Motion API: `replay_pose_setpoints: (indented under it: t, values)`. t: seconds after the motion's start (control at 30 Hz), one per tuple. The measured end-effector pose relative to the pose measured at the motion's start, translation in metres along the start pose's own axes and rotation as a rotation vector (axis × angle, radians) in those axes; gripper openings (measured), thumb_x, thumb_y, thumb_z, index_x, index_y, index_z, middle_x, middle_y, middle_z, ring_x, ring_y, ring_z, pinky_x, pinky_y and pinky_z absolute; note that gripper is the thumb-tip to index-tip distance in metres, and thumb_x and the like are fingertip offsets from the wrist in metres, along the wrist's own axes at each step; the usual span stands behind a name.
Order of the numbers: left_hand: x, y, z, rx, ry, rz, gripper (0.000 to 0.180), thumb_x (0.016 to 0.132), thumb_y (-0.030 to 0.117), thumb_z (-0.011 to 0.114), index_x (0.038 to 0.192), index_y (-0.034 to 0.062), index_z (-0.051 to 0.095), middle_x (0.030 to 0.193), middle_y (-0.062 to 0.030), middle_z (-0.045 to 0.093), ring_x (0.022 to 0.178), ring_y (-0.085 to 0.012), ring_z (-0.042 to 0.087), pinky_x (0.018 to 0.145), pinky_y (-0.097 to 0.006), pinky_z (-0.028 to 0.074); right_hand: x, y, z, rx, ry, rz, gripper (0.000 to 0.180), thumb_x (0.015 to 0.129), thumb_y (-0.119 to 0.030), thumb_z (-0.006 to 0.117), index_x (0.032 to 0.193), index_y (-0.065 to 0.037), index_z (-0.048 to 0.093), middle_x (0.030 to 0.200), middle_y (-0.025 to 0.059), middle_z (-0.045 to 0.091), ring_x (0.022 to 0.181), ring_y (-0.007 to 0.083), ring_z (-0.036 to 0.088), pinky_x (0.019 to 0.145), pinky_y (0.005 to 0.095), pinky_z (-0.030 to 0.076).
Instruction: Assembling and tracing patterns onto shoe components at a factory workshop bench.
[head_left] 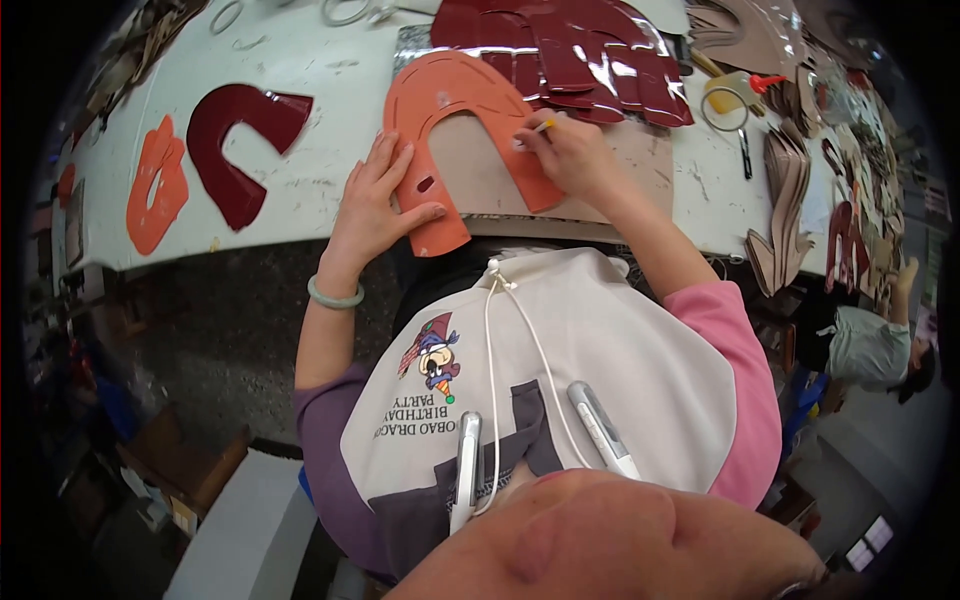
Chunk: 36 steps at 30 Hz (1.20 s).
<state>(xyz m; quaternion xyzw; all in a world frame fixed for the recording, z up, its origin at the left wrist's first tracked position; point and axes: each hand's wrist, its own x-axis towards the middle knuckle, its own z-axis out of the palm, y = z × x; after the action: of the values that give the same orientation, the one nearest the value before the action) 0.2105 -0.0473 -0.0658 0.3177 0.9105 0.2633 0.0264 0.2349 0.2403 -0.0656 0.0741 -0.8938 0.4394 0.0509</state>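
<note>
An orange U-shaped template [455, 82] with curved slots and a small hole lies over a beige sheet [470, 160] at the table's near edge. My left hand [375, 205] rests on the template's left leg, fingers spread and thumb near its lower end. Against the right leg, my right hand [575, 160] pinches a thin pen-like marking tool [544, 126] with a yellow part; its tip is too small to make out. Behind the template are several glossy dark red cut pieces [560, 50], overlapping in a pile.
On the white table [330, 130], a dark red U-shaped piece [212, 130] and another orange template [150, 205] lie to the left. A magnifier-like ring tool [744, 140], a yellow container with a red tip [735, 90] and stacked beige pieces [778, 210] are at right. Another person [870, 345] is far right.
</note>
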Motion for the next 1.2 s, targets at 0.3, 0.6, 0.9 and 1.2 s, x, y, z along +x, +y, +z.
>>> replay_pose_setpoints:
  t: [0.3, 0.6, 0.9, 1.2]
  values:
    - [0.024, 0.001, -0.010, -0.371, 0.121, -0.172, 0.062, 0.078, 0.031, 0.076, 0.126, -0.0017, 0.056, 0.140, -0.0149, 0.047, 0.129, -0.0268, 0.042, 0.104, -0.038, 0.036, 0.022, 0.006, -0.017, 0.448, 0.162, 0.164, 0.014, 0.091, -0.013, 0.063, 0.100, -0.004, 0.067, 0.083, 0.0049, 0.070, 0.067, 0.0133, 0.065, 0.059, 0.0227, 0.051]
    - [0.053, -0.011, 0.025, -0.551, 0.307, -0.290, 0.040, 0.087, 0.014, 0.067, 0.122, -0.0034, 0.058, 0.120, -0.0127, 0.060, 0.106, -0.0209, 0.057, 0.090, -0.027, 0.047, 0.091, 0.004, 0.017, -0.240, 0.316, -0.378, 0.031, 0.080, -0.016, 0.072, 0.108, -0.004, 0.065, 0.104, 0.0114, 0.065, 0.090, 0.0251, 0.061, 0.081, 0.0331, 0.049]
    - [0.058, -0.008, -0.003, -1.099, 0.389, -0.457, 0.031, 0.096, 0.011, 0.055, 0.123, -0.0028, 0.058, 0.119, -0.0118, 0.061, 0.103, -0.0155, 0.058, 0.088, -0.023, 0.046, 0.105, -0.015, 0.023, -0.127, 0.043, -0.112, 0.036, 0.076, -0.016, 0.076, 0.108, -0.003, 0.065, 0.097, 0.0104, 0.062, 0.085, 0.0240, 0.059, 0.077, 0.0313, 0.048]
    - [0.069, -0.012, -0.023, -1.344, 0.282, -0.470, 0.029, 0.095, 0.010, 0.056, 0.118, -0.0074, 0.060, 0.108, -0.0126, 0.066, 0.096, -0.0140, 0.061, 0.081, -0.019, 0.048, 0.063, -0.041, -0.045, 0.551, 0.215, -0.143, 0.023, 0.082, -0.003, 0.068, 0.105, -0.004, 0.070, 0.092, 0.0052, 0.071, 0.079, 0.0118, 0.064, 0.072, 0.0215, 0.052]
